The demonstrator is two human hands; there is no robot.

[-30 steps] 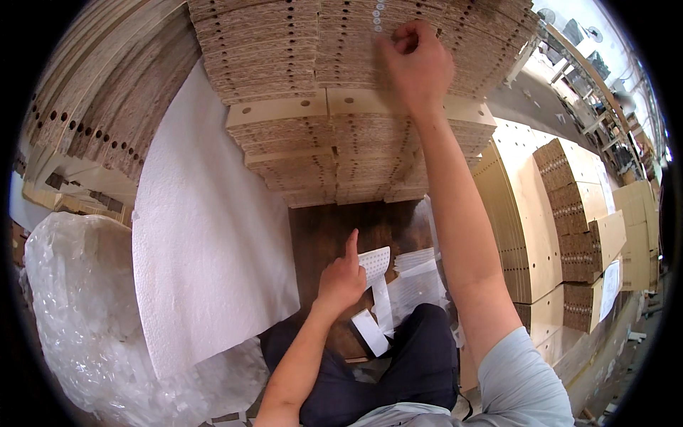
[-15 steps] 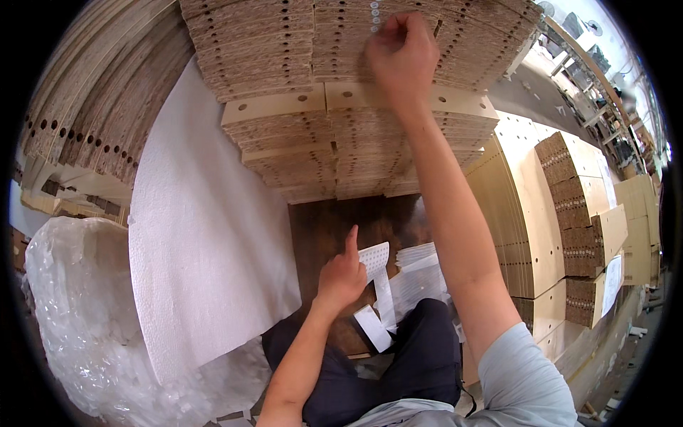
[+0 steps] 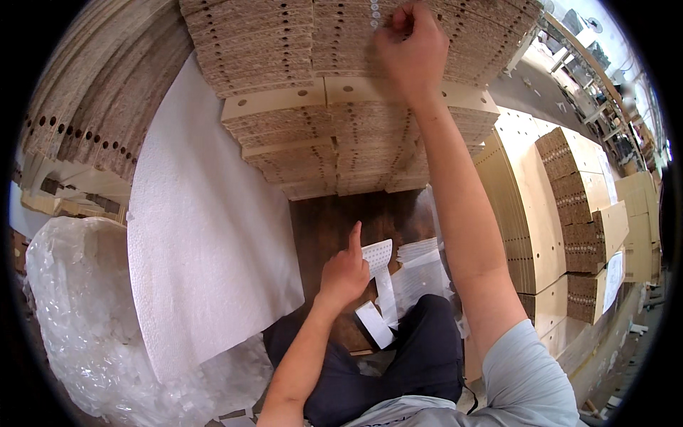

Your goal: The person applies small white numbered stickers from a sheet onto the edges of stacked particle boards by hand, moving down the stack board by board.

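Observation:
My right hand [image 3: 416,50] is raised to the upper stack of particle boards [image 3: 245,43], its fingers pinched close to the drilled edges. Just left of those fingertips runs a short column of white round stickers [image 3: 375,14] over the holes. Whatever the right fingers hold is hidden. Low over the brown surface, my left hand [image 3: 345,276] has its index finger stretched out and the others curled. A white sheet of round stickers [image 3: 378,257] sticks out from its right side and appears gripped by the curled fingers.
White foam sheeting [image 3: 206,228] drapes down on the left beside a clear plastic bag [image 3: 78,320]. More board stacks stand at far left [image 3: 92,107] and right [image 3: 523,206]. Papers [image 3: 416,281] and a small white box [image 3: 375,324] lie by my knees.
My right hand has shifted slightly up and right along the board edges. The left hand has moved a little up and right together with the sticker sheet.

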